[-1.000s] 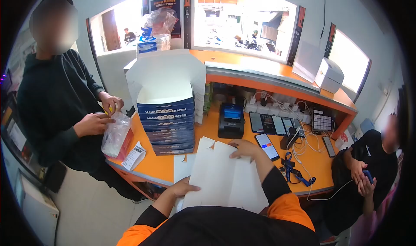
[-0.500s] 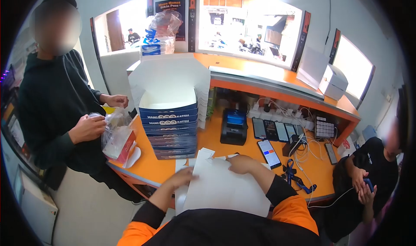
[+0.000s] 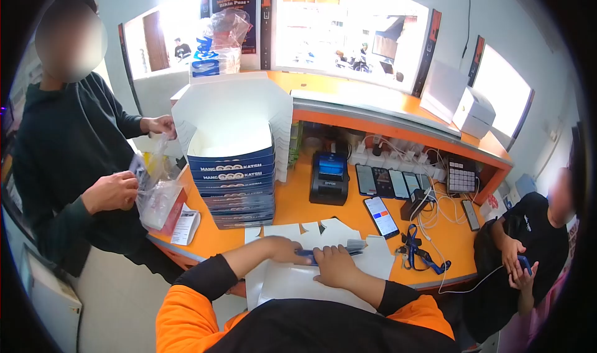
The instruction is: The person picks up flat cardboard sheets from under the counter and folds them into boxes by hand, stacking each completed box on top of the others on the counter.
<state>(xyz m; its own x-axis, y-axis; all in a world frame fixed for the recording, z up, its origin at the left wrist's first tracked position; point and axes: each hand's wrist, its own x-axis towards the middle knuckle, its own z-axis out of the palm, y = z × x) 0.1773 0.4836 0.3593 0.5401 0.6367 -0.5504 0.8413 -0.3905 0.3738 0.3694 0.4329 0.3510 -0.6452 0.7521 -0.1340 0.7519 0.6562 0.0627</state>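
Observation:
A white cardboard box blank [image 3: 286,284] lies against my front at the counter's near edge. One of its edges is folded up, showing a strip of blue printed side. My left hand [image 3: 287,250] grips that folded edge from the left. Close beside it, my right hand [image 3: 334,267] has its fingers curled over the same edge. More flat white blanks [image 3: 380,255] lie underneath and beyond. Just ahead, to the left, rises a tall stack of blue-and-white food boxes [image 3: 239,188] marked "MANG KATSU", their lids standing up.
On the orange counter [image 3: 292,213] are a receipt printer [image 3: 329,180], several phones [image 3: 380,216], tangled cables and a blue lanyard [image 3: 410,247]. At left, a person [image 3: 74,141] handles a plastic bag [image 3: 155,194] by a red box. Another person [image 3: 528,247] holds a phone at right.
My hands have come together over the blank, and its edge is now folded up with blue showing. The person at left has raised part of the bag; a printed slip now shows beside the red box.

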